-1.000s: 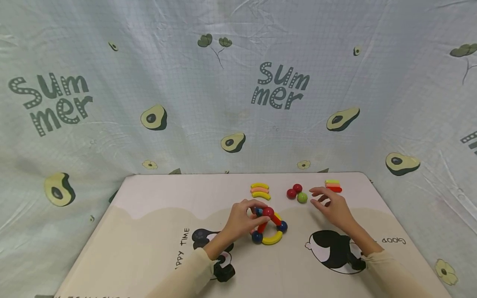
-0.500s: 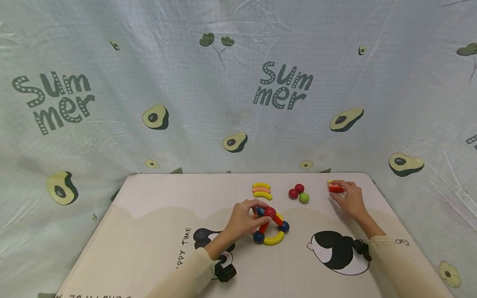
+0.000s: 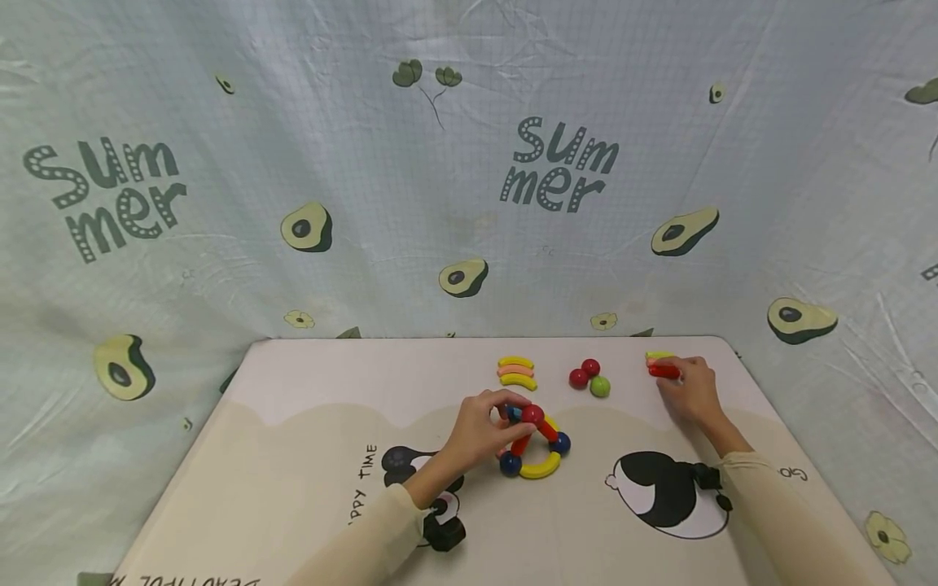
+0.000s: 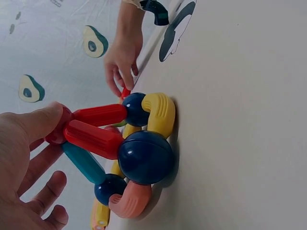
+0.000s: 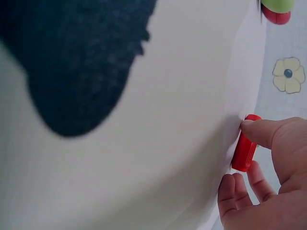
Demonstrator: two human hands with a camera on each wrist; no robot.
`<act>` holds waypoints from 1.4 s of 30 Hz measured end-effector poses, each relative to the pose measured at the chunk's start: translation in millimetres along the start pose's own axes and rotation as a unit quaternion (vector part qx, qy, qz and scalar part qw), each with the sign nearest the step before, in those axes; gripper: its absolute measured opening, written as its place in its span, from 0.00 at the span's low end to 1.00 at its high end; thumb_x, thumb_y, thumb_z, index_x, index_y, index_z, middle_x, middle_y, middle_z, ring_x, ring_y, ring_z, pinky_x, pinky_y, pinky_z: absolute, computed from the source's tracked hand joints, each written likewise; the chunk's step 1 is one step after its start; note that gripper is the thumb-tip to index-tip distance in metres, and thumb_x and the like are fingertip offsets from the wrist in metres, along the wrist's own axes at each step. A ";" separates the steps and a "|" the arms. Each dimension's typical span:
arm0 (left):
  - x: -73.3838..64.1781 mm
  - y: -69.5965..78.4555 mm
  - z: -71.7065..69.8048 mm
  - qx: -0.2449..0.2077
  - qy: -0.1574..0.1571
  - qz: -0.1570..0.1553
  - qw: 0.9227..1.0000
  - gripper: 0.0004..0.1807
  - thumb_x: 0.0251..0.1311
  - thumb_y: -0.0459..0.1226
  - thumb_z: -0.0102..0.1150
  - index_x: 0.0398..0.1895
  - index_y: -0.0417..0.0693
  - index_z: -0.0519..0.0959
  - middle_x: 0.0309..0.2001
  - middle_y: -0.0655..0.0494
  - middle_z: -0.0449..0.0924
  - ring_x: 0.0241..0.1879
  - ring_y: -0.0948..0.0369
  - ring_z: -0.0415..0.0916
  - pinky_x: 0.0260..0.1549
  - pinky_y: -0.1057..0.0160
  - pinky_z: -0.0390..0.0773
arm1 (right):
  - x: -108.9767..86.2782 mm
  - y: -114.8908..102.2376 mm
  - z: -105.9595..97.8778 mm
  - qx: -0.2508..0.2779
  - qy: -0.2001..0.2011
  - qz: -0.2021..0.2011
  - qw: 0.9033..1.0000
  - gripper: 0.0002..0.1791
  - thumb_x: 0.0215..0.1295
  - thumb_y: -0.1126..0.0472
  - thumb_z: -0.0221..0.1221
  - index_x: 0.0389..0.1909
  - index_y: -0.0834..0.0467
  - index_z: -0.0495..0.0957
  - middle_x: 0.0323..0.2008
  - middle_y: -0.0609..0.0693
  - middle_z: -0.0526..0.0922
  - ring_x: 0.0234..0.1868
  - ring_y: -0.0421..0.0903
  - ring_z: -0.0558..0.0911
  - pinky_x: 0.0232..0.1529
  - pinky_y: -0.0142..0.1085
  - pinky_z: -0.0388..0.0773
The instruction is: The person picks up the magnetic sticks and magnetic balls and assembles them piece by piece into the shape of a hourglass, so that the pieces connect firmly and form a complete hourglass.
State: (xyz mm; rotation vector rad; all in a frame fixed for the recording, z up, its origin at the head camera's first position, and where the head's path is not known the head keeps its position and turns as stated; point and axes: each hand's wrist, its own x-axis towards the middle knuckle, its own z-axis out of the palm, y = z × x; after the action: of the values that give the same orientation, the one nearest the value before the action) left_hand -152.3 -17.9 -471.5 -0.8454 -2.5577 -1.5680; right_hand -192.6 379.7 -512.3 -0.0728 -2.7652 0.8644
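My left hand (image 3: 472,431) grips the red ball (image 3: 532,414) at the peak of a small structure of toy magnetic rods and balls. Two red sticks and a teal stick (image 4: 85,163) slope down from it to dark blue balls (image 4: 146,157). Curved yellow (image 3: 541,466) and pink (image 4: 132,200) pieces join these at the base, on the table. At the far right, my right hand (image 3: 692,391) pinches a red rod (image 5: 245,151) between thumb and fingers, at or close to the tabletop. Behind it lie pink and yellow-green rods (image 3: 659,355), partly hidden.
Two red balls (image 3: 579,378) and a green ball (image 3: 600,387) sit together between the hands. Three curved pieces, yellow (image 3: 517,381) and pink (image 3: 516,369), lie side by side behind the structure. A printed curtain (image 3: 366,203) hangs behind the table's far edge.
My right hand has moved right, from beside the green ball to the straight rods, and its fingers have taken hold of the red rod. The left hand stays on the red ball.
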 end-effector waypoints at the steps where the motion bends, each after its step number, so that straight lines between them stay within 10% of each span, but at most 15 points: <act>1: 0.2 0.0 0.3 0.001 0.000 0.000 1.000 0.16 0.60 0.39 0.74 0.50 0.47 0.87 0.40 0.56 0.86 0.38 0.52 0.76 0.31 0.69 0.75 | 0.0 0.3 0.3 -0.003 0.001 0.000 1.000 0.18 0.67 0.70 0.61 0.57 0.70 0.77 0.54 0.77 0.68 0.54 0.74 0.67 0.52 0.68 0.68; 14: 0.4 1.3 -0.2 -0.004 -0.005 0.001 1.000 0.16 0.60 0.40 0.74 0.51 0.47 0.87 0.40 0.57 0.87 0.38 0.54 0.75 0.33 0.68 0.75 | -0.7 -2.8 -0.6 -0.037 0.020 -0.027 0.999 0.16 0.64 0.73 0.63 0.53 0.65 0.82 0.38 0.68 0.78 0.41 0.64 0.70 0.39 0.51 0.64; 42: 1.9 2.2 -1.9 -0.011 -0.012 -0.007 1.000 0.16 0.60 0.40 0.74 0.51 0.47 0.87 0.41 0.56 0.87 0.40 0.50 0.76 0.33 0.68 0.73 | -4.5 -22.0 -24.9 0.001 -0.109 -0.046 0.993 0.20 0.66 0.69 0.65 0.59 0.65 0.77 0.47 0.67 0.83 0.42 0.60 0.82 0.45 0.54 0.81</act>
State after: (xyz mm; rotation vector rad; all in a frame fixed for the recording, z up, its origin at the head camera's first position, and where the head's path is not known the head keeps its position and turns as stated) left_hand -153.4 -17.9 -468.2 -0.8543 -2.5733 -1.6032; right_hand -181.6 374.9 -481.1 0.1583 -2.9399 0.8991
